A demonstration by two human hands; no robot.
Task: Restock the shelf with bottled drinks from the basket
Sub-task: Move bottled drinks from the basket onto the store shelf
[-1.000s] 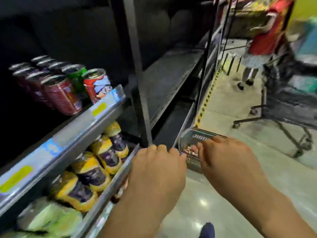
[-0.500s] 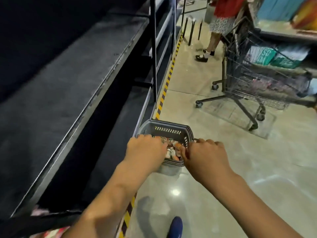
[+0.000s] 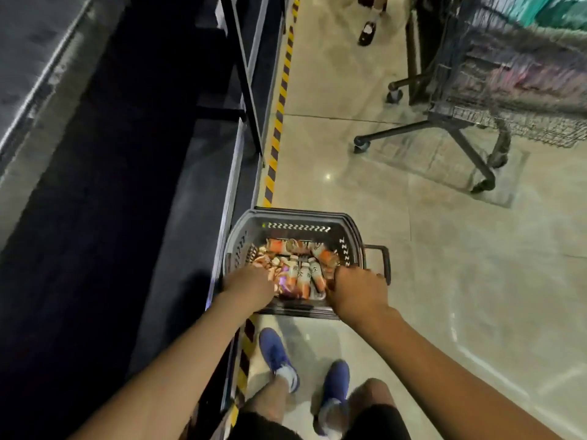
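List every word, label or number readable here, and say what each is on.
None can be read.
Labels on the bottles in the basket: dark marks, too blurred.
Its wall: white zigzag marks, a pattern, not letters.
Teal packs in the shopping cart: print too blurred.

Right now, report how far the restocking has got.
Done: nothing visible; the shelf beside the basket shows nothing stocked. In hand: the left hand and right hand reach down into the basket among the bottles; whether either grips one is hidden. Left: the whole pile of bottles in the basket needs shelving.
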